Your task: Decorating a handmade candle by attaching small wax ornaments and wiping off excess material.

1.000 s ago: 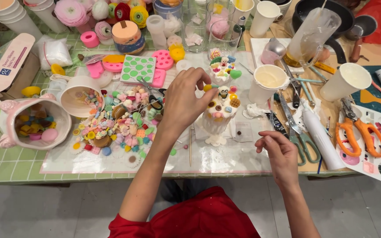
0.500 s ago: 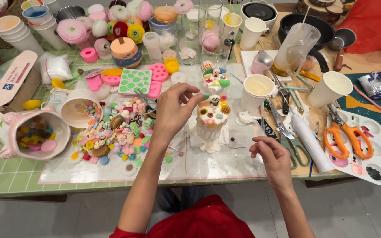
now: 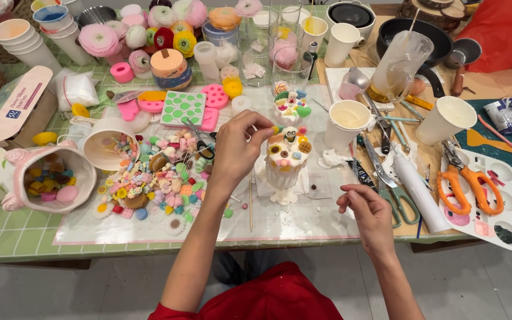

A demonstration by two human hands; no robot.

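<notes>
Centrally, the left hand [image 3: 238, 148] pinches a tiny charm at the decorated dessert cup [image 3: 285, 163], likely fragile and top-heavy, best gripped by its stem; the right hand [image 3: 368, 210] hovers, fingers loosely curled

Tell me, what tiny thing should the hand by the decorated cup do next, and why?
Probably ease the left hand a little right and press its pinched piece onto the cup's topping. The fingertips sit right at the topping's edge, and the right hand hangs apart, holding nothing I can make out.
</notes>
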